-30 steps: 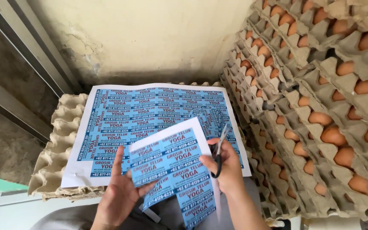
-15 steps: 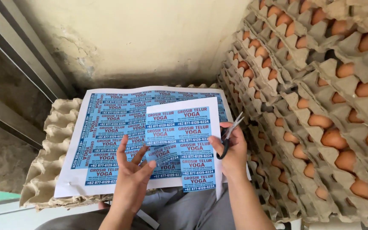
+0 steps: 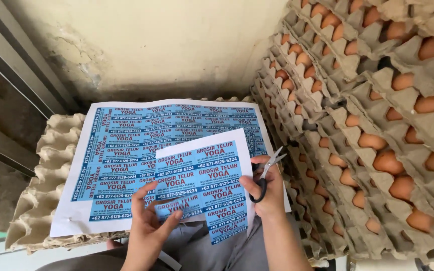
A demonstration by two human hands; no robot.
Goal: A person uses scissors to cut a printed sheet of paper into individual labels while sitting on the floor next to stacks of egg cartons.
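Observation:
My left hand (image 3: 149, 221) pinches the lower left edge of a cut piece of blue printed label sheet (image 3: 204, 183), fingers spread over it. My right hand (image 3: 264, 193) grips the sheet's right edge and also holds a pair of small black-handled scissors (image 3: 267, 170), blades pointing up and right and slightly apart. Beneath the cut piece lies a full sheet of blue labels (image 3: 141, 145), flat on a stack of empty cardboard egg trays (image 3: 51, 165).
A tall stack of cardboard trays filled with brown eggs (image 3: 377, 125) rises at my right, close to my right hand. A stained plaster wall (image 3: 151, 45) stands behind, with a metal door frame (image 3: 16, 65) at left. My grey trousers (image 3: 217, 251) show below.
The cut piece has moved up and been straightened over the full sheet. Both hands shifted with it, and the view has moved slightly.

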